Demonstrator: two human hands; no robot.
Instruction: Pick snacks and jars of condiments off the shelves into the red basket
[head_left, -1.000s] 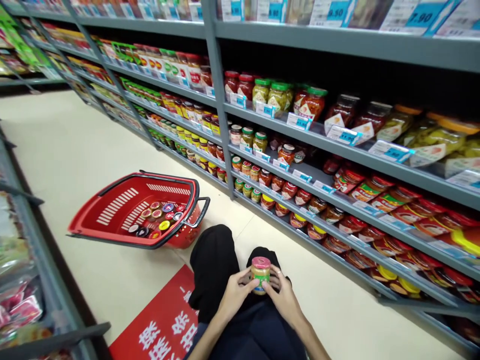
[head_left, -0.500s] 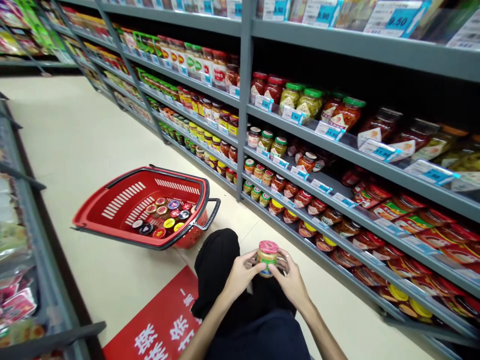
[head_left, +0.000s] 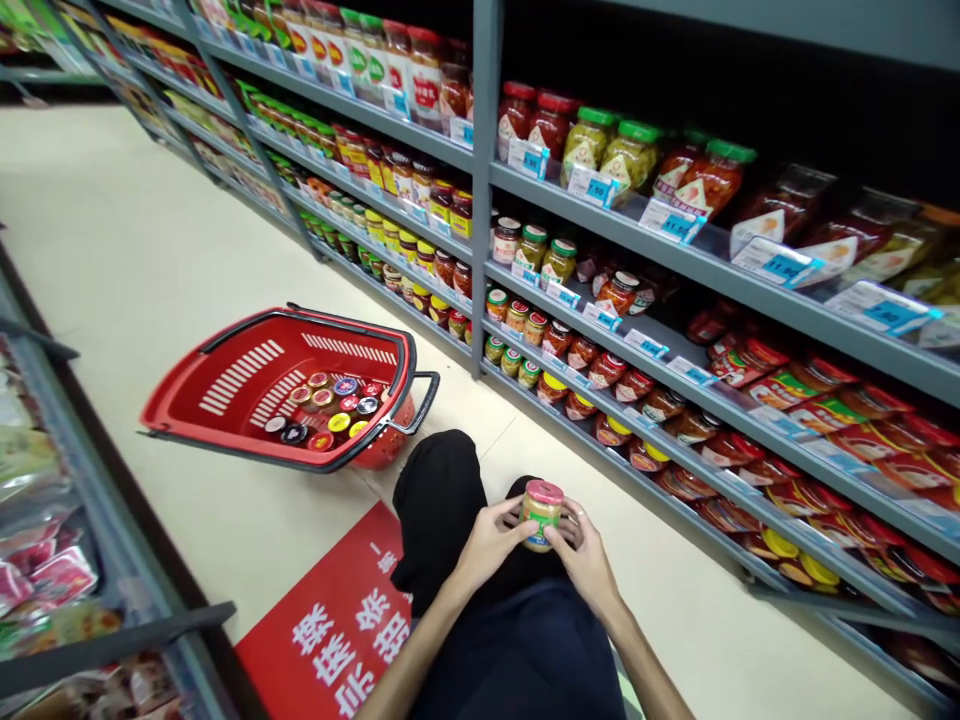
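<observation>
A small glass jar [head_left: 541, 515] with a pinkish-red lid and a green and blue label is held upright between both hands, just above my lap. My left hand [head_left: 489, 540] grips its left side, thumb across the label. From the other side my right hand [head_left: 581, 548] closes round it, its thumb also on the front. The fingers behind the jar are partly hidden. To the left, on the floor, stands a red shopping basket [head_left: 240, 375] with a black rim and handle. Several jars [head_left: 339, 422] with red, yellow, black and white lids stand inside it.
Grey shelves [head_left: 637, 235] full of jars and packets run along the right and away to the back left. A lower display rack [head_left: 112, 520] with wrapped goods borders the left. A red mat [head_left: 300, 610] with white lettering lies on the pale floor [head_left: 120, 230].
The view has tilted slightly downward, so the shelves and basket sit higher in the picture. Both hands keep the same hold on the jar.
</observation>
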